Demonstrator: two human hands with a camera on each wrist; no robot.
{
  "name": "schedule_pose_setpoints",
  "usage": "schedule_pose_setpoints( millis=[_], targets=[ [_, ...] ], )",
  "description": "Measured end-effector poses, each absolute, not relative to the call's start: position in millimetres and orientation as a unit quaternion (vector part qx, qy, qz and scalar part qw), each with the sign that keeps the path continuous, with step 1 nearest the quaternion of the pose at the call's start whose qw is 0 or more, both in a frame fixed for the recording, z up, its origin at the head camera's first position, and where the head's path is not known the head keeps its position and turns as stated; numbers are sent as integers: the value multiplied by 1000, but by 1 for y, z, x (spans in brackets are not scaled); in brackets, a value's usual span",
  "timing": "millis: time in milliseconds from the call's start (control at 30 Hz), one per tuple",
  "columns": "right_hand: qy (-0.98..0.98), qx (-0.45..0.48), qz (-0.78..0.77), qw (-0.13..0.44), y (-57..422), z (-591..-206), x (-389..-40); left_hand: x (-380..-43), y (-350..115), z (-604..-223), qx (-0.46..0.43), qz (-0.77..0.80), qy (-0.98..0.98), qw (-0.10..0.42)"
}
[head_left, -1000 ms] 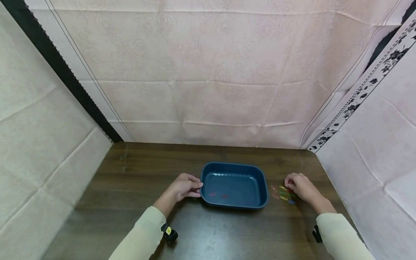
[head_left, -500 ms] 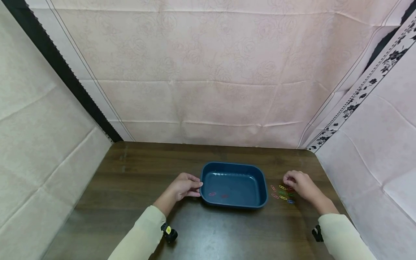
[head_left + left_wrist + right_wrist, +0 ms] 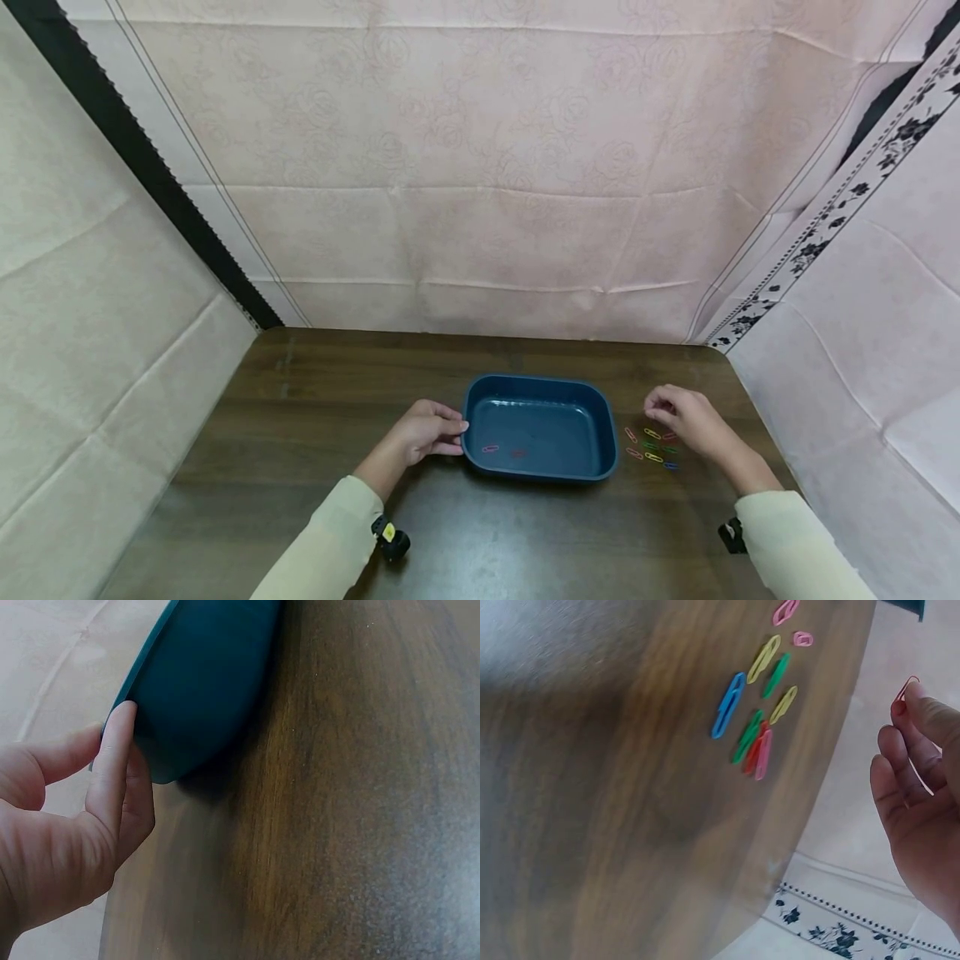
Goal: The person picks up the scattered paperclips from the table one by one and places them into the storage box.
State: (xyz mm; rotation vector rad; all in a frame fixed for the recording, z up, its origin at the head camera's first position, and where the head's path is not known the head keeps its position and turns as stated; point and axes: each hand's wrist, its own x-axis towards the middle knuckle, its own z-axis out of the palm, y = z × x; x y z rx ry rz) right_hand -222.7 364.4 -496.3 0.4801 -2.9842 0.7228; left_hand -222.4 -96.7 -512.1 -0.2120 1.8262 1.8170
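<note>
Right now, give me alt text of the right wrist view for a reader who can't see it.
The person's bare right hand pinches a red looped paper clip. To its left, pink, yellow, green, blue and red paper clips lie on a brown wood-grain table; pale cloth with a dark floral border shows beyond the table.
</note>
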Motion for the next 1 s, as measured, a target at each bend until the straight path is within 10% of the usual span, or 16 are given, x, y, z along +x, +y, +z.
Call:
schedule_pose_setpoints(
  millis=[1000],
  targets=[
    [-932,247,265,24,314,-464,-220,-222,-97,-510,-80,667,687,278]
  ],
)
